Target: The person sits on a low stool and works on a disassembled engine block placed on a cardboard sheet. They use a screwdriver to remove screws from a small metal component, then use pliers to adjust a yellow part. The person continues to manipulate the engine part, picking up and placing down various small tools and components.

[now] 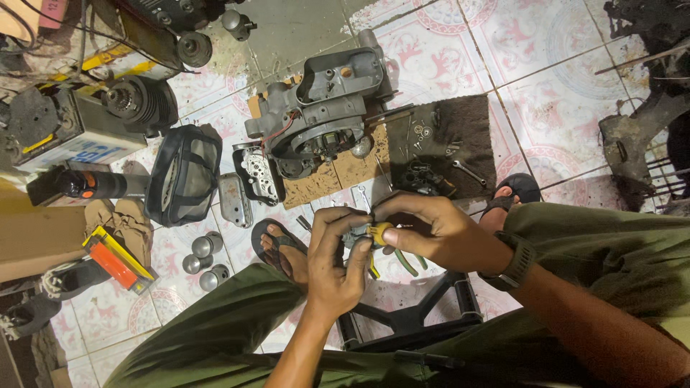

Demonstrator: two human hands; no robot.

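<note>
Two hands — left hand, right hand — fingers pinched on one small yellow-grey part, seemingly; four metal cylinders nearby.

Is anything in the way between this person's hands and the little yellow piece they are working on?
Nothing visible. Both the left hand and the right hand already grip the small yellow part directly, fingers wrapped around it, above the tiled floor. The engine casing lies apart, farther ahead.

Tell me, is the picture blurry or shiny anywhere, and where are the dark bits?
Head view: the left hand and right hand look sharp around the small yellow part; the pale floor tiles show only a soft sheen, no hard glare; the corners go dark; the edges look stretched by the wide lens.
</note>
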